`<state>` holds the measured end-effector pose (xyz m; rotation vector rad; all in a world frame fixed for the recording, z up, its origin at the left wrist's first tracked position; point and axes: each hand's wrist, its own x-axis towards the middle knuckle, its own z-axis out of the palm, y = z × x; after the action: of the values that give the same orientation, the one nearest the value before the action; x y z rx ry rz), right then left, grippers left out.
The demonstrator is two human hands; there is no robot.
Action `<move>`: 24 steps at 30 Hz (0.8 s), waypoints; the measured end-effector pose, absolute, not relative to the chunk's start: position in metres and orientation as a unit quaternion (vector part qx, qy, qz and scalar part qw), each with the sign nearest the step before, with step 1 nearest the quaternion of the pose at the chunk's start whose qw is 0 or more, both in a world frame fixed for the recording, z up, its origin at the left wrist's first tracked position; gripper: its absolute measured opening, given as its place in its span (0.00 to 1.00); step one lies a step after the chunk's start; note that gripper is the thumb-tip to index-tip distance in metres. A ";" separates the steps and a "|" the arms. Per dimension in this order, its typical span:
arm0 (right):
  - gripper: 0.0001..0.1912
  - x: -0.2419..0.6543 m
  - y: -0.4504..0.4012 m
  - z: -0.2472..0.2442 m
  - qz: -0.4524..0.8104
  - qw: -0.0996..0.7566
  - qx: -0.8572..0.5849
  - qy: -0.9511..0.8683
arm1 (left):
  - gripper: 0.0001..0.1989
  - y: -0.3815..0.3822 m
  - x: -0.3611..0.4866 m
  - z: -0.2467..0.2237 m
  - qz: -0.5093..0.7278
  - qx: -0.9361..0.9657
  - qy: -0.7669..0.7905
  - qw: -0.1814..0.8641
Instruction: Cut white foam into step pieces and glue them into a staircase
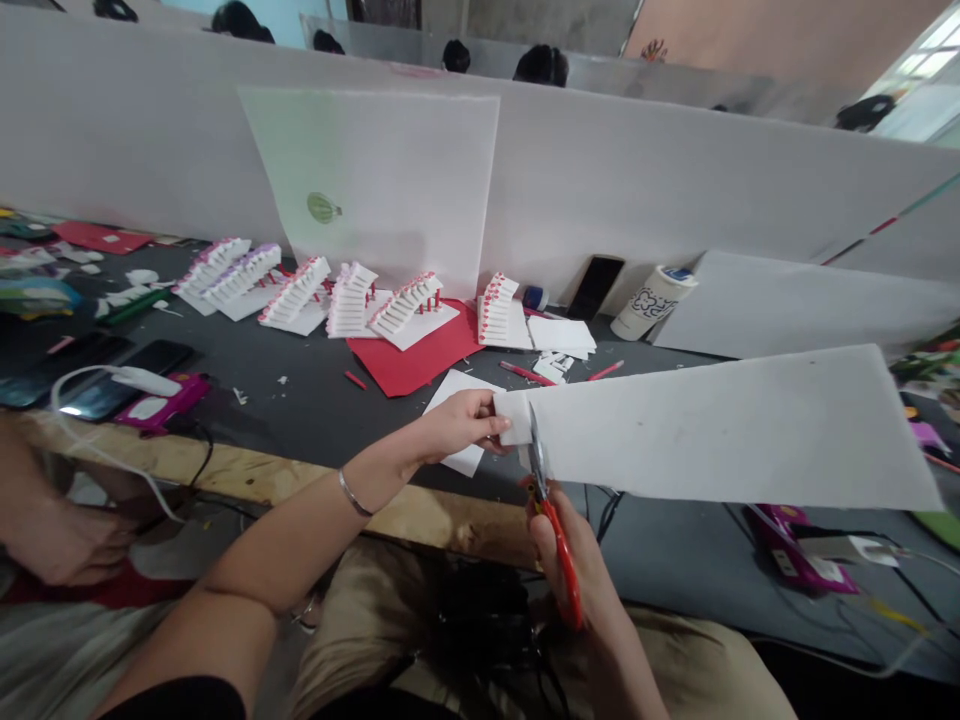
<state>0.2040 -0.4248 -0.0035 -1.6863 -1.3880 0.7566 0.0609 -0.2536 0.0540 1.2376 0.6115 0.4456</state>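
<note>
The person's left hand (459,425), with a thin metal bangle (353,493) at the wrist, pinched the near end of a long white card sheet (712,430) between thumb and fingers, holding it out level above the table. The right hand (574,570) was closed narrowly around the finger loops of red-handled scissors (556,545), and the scissors' steel blades (536,450) stood nearly upright against the card, just beside the left fingertips. A small white sheet of paper (457,430) lay on the dark grey tabletop (300,420) below the left hand, near the table's plywood edge (300,490). Farther along stood a row of white pop-up paper staircases (296,290) with pink and red trim, some on a red card sheet (409,350), and loose red paper strips (356,380) lay nearby. A white sheet printed with a small green hot-air balloon (367,180) leaned against a white partition (150,140), near a black smartphone (596,287) and a paper cup (652,303). Two more phones (124,390) lay at the left beside a white charging cable (142,380), and another person's hand (71,535) showed at the lower left, apart from the card
</note>
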 end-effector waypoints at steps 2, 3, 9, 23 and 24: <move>0.32 0.203 -0.425 -0.004 0.297 0.403 -0.672 -0.545 | 0.13 -0.254 0.061 0.053 0.202 0.560 0.288 0.750; 0.32 0.202 -0.424 -0.004 0.296 0.402 -0.674 -0.544 | 0.13 -0.255 0.061 0.053 0.201 0.558 0.290 0.751; 0.32 0.200 -0.426 -0.003 0.296 0.391 -0.686 -0.538 | 0.14 -0.256 0.060 0.052 0.192 0.555 0.283 0.758; 0.33 0.199 -0.426 -0.008 0.243 0.396 -0.701 -0.540 | 0.12 -0.262 0.063 0.049 0.192 0.555 0.285 0.757; 0.33 0.199 -0.426 -0.007 0.241 0.399 -0.700 -0.541 | 0.12 -0.262 0.063 0.050 0.194 0.555 0.283 0.758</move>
<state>0.1994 -0.4259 -0.0074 -1.7728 -1.3683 0.6095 0.0630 -0.2622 0.0496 1.2090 0.6172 0.4235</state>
